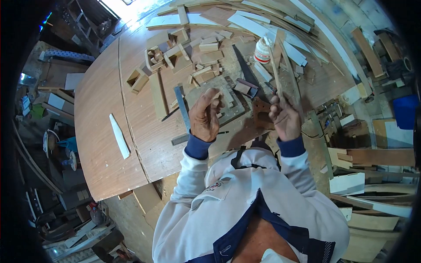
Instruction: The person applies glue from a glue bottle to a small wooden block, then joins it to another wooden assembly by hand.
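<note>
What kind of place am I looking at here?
Most likely a small woodworking shop. The wooden worktable is strewn with offcut blocks and slats, a handsaw lies among them beside a glue bottle, and the right hand holds a thin wood strip.

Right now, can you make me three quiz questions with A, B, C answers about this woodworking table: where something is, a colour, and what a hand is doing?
1. Where is the glue bottle?
A. On the floor
B. On the table, beyond the hands
C. In the left hand

2. What colour are the sleeve cuffs?
A. Blue
B. Red
C. Yellow

3. What is the right hand doing?
A. Lying flat
B. Holding a hammer
C. Pinching a thin wooden stick

Answers: B, it stands among wood offcuts; A, both cuffs are dark blue; C, fingers close round the stick.
</note>
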